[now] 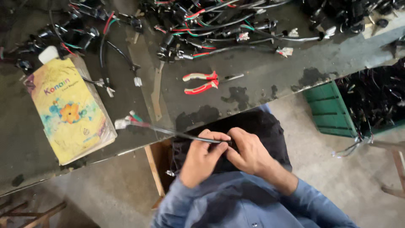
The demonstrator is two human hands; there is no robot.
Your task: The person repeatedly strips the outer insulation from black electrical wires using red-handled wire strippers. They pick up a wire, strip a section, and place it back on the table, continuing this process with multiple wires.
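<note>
Black sheathed cable (177, 134), thin and slightly bowed, running from a white plug with red and green leads at its far end on the counter (253, 80) edge, down off the edge to a dark, indistinct fitting

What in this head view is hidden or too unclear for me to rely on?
- End of the black cable: covered by the left hand and right hand.
- Fingertips of both hands: motion-blurred against dark cloth, so the grip is unclear.
- Green crate: cut off by the right edge; contents are a dark tangle.
- Wire harness pile: cropped by the top edge; connectors too small.
</note>
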